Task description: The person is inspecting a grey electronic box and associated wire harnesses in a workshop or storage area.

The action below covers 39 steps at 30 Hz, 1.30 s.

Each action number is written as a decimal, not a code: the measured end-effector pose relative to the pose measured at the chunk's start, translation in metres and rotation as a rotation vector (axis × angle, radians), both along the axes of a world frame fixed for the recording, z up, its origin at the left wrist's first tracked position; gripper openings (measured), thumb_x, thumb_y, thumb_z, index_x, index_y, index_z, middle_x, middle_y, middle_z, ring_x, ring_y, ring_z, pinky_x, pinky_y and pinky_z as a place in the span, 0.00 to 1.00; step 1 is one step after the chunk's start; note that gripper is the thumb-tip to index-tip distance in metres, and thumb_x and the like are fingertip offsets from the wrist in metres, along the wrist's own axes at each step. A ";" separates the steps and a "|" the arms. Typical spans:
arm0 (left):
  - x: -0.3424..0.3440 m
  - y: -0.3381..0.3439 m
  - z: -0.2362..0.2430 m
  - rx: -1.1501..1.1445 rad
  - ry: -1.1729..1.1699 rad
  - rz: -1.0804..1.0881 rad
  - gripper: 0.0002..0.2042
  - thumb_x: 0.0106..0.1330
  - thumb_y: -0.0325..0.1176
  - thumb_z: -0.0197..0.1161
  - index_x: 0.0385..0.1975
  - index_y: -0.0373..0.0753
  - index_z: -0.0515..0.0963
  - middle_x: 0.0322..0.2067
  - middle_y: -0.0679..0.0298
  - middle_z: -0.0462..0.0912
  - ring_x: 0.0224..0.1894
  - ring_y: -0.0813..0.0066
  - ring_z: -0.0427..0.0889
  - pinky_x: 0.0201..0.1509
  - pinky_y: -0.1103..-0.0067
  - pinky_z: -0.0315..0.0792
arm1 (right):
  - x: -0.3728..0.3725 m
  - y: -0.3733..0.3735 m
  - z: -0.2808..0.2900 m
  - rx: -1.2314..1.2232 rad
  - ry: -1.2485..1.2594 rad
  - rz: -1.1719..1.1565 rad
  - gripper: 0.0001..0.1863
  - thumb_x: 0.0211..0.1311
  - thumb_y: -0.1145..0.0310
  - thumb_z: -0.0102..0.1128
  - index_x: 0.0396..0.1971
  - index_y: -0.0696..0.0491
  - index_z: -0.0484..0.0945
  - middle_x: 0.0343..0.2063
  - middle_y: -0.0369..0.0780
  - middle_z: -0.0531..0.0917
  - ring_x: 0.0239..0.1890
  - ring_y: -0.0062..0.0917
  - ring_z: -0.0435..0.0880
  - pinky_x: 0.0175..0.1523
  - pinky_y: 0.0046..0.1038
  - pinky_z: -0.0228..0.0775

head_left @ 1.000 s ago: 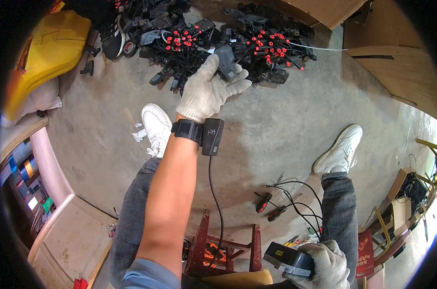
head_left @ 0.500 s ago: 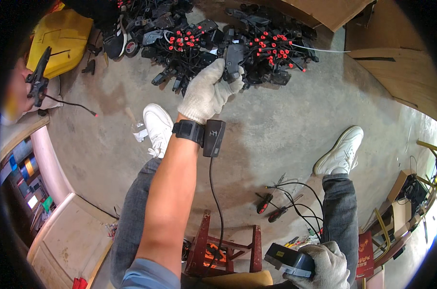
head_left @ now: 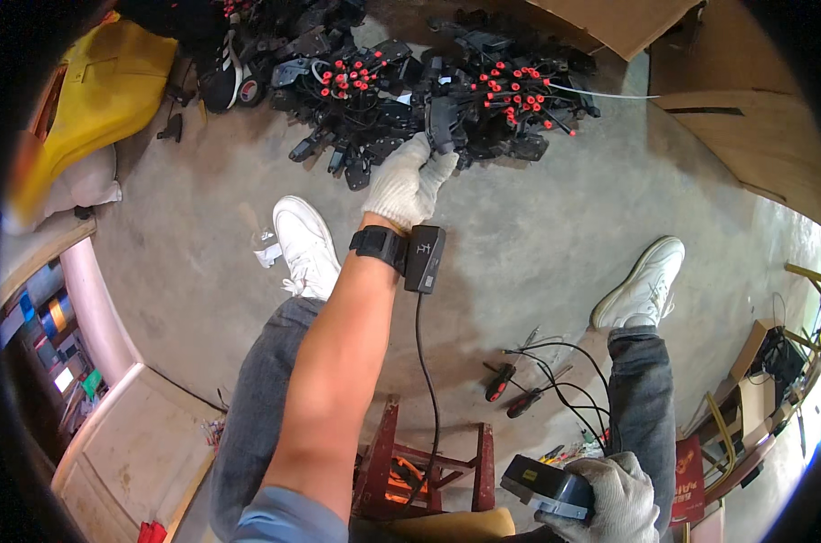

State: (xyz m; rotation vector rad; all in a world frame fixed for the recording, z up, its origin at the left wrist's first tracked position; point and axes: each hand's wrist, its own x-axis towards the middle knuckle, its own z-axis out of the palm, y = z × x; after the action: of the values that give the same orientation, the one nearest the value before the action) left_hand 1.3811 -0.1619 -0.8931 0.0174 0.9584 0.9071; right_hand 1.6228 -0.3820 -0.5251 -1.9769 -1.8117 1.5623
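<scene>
My left hand [head_left: 405,184], in a knitted off-white glove, reaches to the near edge of a heap of black plastic parts [head_left: 374,122]. Its fingers are closed on the lower end of one black plastic part [head_left: 442,119], which rests against the heap. Bundles of red-tipped cables [head_left: 519,90] lie among the parts. Low on the right, my gloved right hand [head_left: 614,498] grips a black box-shaped device [head_left: 548,484] with a silvery band along its lower side. A black module [head_left: 424,260] with a cable is strapped to my left wrist.
Screwdrivers [head_left: 499,384] and looped black cables lie on the floor near my right leg. A dark red stool [head_left: 379,462] stands between my legs. Large cardboard boxes [head_left: 736,118] occupy the far right; a yellow plastic piece [head_left: 121,81] and another person's shoe [head_left: 220,77] are far left.
My left hand has shifted slightly right and back toward me, with its fingers lower on the black part. At the left, another person's hand with a black lever has gone from sight.
</scene>
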 end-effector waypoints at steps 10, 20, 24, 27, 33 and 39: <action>-0.022 -0.025 -0.021 -0.208 -0.131 0.168 0.12 0.85 0.32 0.51 0.55 0.29 0.74 0.48 0.48 0.82 0.47 0.55 0.88 0.52 0.60 0.91 | 0.001 -0.002 0.000 0.008 -0.001 0.003 0.28 0.50 0.63 0.82 0.50 0.55 0.80 0.41 0.45 0.87 0.41 0.45 0.84 0.47 0.43 0.77; 0.019 -0.074 0.021 -0.247 -0.078 -0.093 0.11 0.83 0.35 0.54 0.49 0.33 0.77 0.44 0.56 0.85 0.44 0.59 0.89 0.52 0.62 0.90 | 0.006 -0.021 0.015 0.066 -0.075 -0.025 0.29 0.45 0.62 0.85 0.46 0.56 0.80 0.38 0.44 0.87 0.37 0.44 0.84 0.43 0.42 0.76; 0.004 -0.100 0.088 -0.121 0.201 -0.327 0.11 0.82 0.37 0.57 0.50 0.37 0.79 0.42 0.60 0.86 0.41 0.65 0.88 0.49 0.66 0.90 | 0.004 -0.029 0.008 0.106 -0.021 -0.061 0.30 0.43 0.61 0.84 0.47 0.55 0.81 0.37 0.46 0.84 0.41 0.46 0.83 0.45 0.45 0.76; 0.037 -0.115 0.149 -0.028 0.368 -0.576 0.12 0.81 0.39 0.59 0.52 0.38 0.79 0.42 0.62 0.86 0.40 0.68 0.87 0.44 0.68 0.88 | 0.007 -0.030 0.020 0.168 -0.104 -0.118 0.29 0.47 0.60 0.82 0.48 0.57 0.81 0.37 0.48 0.84 0.44 0.48 0.83 0.49 0.46 0.77; 0.028 -0.147 0.292 0.270 0.586 -0.792 0.17 0.79 0.42 0.61 0.57 0.38 0.79 0.41 0.65 0.85 0.41 0.74 0.85 0.44 0.74 0.83 | 0.013 -0.044 0.010 0.190 -0.137 -0.171 0.31 0.49 0.54 0.81 0.49 0.56 0.80 0.40 0.52 0.85 0.47 0.49 0.85 0.51 0.45 0.79; 0.008 -0.209 0.351 0.719 0.982 -0.923 0.24 0.76 0.44 0.63 0.64 0.34 0.77 0.50 0.57 0.86 0.49 0.67 0.87 0.59 0.71 0.79 | 0.010 -0.052 0.015 0.191 -0.166 -0.144 0.34 0.51 0.46 0.79 0.51 0.54 0.80 0.38 0.53 0.87 0.45 0.50 0.87 0.52 0.46 0.80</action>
State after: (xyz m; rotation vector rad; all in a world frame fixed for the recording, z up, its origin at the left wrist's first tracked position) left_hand 1.3887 -0.3712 -0.5426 1.5091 1.2616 0.2738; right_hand 1.6332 -0.4337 -0.5104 -2.1460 -1.7513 1.1701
